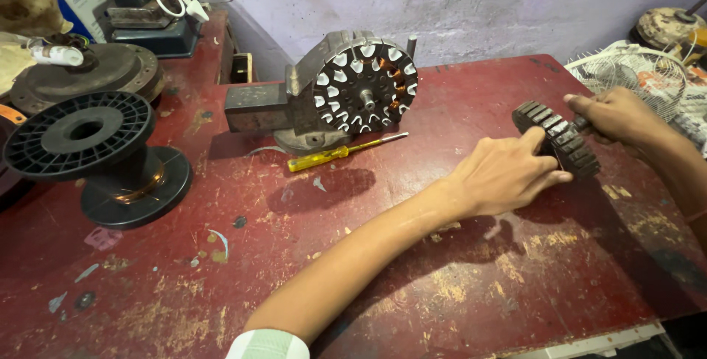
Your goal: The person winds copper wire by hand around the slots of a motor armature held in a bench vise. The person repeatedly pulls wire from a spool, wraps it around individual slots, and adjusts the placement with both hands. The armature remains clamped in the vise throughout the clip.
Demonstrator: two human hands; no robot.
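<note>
Item: slotted stator core [557, 138], dark toothed ring, tilted on edge at the bench's [412, 285] right side.
Left grip [508, 175]: I see fingers pressed on its near rim.
Right grip [615, 114]: closed on its far side.
Axis: the ring's axis runs roughly hand to hand.
Nearby: yellow screwdriver [345, 152], well apart, leftward.

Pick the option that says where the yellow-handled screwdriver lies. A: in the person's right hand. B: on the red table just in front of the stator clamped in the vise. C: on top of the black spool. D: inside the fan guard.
B: the yellow-handled screwdriver lies flat on the red table, just in front of the clamped stator, away from both hands.
</note>
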